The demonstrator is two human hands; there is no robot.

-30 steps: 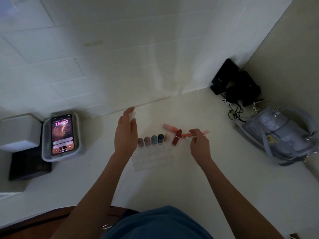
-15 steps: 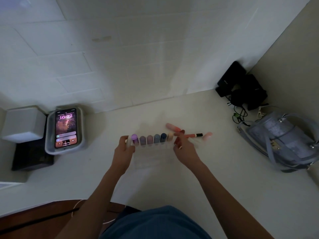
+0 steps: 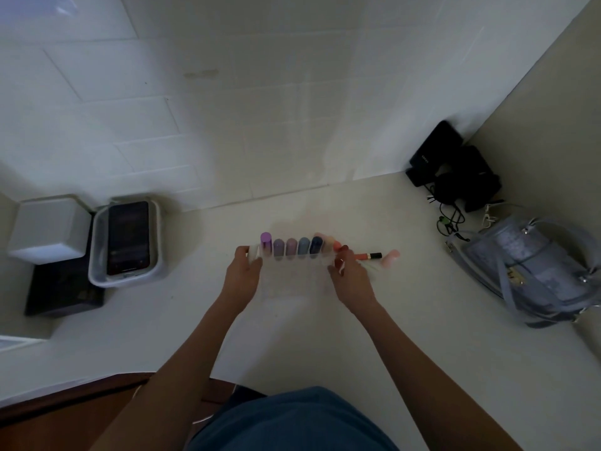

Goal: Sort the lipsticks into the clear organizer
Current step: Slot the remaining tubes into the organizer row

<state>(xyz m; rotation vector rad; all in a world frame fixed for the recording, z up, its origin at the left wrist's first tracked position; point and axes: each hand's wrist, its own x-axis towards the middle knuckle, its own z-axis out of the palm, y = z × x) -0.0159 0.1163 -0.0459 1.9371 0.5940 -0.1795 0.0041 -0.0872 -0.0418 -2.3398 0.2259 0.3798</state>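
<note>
Gripping the organizer (image 3: 294, 281) at both ends: left hand (image 3: 242, 276) closed on its left edge, right hand (image 3: 351, 281) closed on its right edge w/ a red lipstick (image 3: 341, 255) pinched in the fingers. Organizer sits on counter (image 3: 325, 336), center. Back row holds five lipsticks (image 3: 291, 247), upright, purple one (image 3: 265, 244) at left end. Orange tube (image 3: 367, 256) & pink lipstick (image 3: 392, 257) lie just right of it

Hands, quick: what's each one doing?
Left hand: gripping the clear organizer's left end.
Right hand: closed on a dark red lipstick.
</note>
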